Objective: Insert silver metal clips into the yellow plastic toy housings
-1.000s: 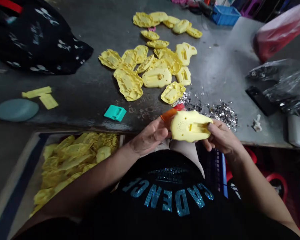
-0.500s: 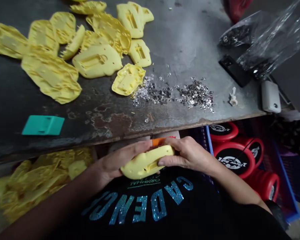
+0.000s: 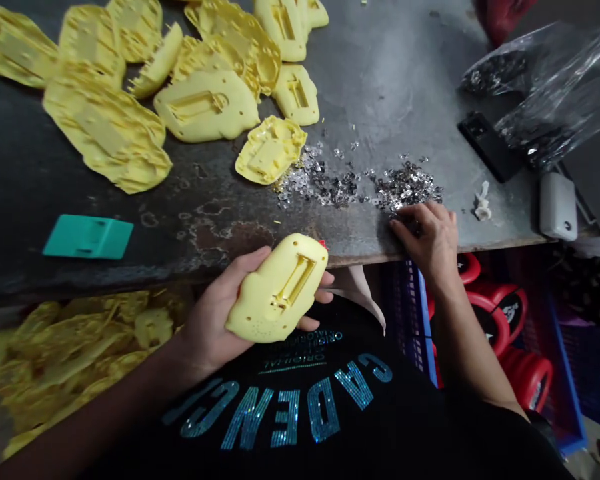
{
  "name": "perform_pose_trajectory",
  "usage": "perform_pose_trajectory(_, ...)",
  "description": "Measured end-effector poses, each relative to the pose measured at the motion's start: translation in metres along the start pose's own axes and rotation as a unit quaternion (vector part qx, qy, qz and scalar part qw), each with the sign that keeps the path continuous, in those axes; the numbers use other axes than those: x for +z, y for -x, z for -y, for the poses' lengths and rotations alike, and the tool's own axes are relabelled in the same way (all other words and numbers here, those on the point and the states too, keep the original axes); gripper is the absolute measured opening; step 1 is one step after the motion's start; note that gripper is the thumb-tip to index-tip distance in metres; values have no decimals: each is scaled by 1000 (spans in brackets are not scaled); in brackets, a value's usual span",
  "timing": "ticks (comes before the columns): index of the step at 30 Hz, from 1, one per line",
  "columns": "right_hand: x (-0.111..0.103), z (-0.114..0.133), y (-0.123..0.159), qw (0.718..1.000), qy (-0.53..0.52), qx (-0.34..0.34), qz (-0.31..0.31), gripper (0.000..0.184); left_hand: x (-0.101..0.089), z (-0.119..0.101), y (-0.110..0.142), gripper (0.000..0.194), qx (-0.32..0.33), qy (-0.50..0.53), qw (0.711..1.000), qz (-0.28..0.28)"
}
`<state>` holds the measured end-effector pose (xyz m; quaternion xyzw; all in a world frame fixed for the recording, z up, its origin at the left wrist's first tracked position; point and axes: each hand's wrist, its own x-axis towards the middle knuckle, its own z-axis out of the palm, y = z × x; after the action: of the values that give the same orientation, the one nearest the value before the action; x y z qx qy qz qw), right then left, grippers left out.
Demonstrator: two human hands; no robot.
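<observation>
We've got our left grip [image 3: 207, 320] clasping a yellow plastic shell [image 3: 277, 288], our right grip [image 3: 425, 233] half-open and empty beside metal scraps [image 3: 405, 187] at twelve o'clock; one careless sweep could spill them off the desk [image 3: 380, 87]!

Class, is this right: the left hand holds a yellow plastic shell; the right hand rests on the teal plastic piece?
No: the head view shows the right hand at the metal table's edge beside silvery metal scraps, not on the teal plastic piece. The rest stands.

light: dim overall, soft, seemingly from beyond the far side of the bench | glare: pale sheen across the metal table top [image 3: 380, 80], small glints on the plastic bag [image 3: 555, 93] | shadow: deep below the table edge [image 3: 190, 280] | blur: yellow pieces [image 3: 65, 353] lower left slightly soft | distortion: wide-lens bowing toward the frame edges
</observation>
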<state>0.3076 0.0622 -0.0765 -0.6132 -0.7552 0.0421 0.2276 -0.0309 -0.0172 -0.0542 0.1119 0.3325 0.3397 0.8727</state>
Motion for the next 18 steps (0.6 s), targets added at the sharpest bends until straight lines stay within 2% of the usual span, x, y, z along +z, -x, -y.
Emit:
perform_pose_trajectory(4,-3,7,3,1000,-10,-12,-7,13,2,-3,3,55,4,-3,1000,-9)
perform_pose_trajectory(10,-27,33,22,980,-181,-78,-11,6,18,0,-2,51,-16,32,999,5)
perform_pose_trajectory(14,-34,63,26,959,-240,-154,-2,20,28,8,-7,51,-41,76,996,23)
perform_pose_trajectory(18,-36,85,23,937,-255,-241,-3,31,30,15,-7,55,-48,97,993,43)
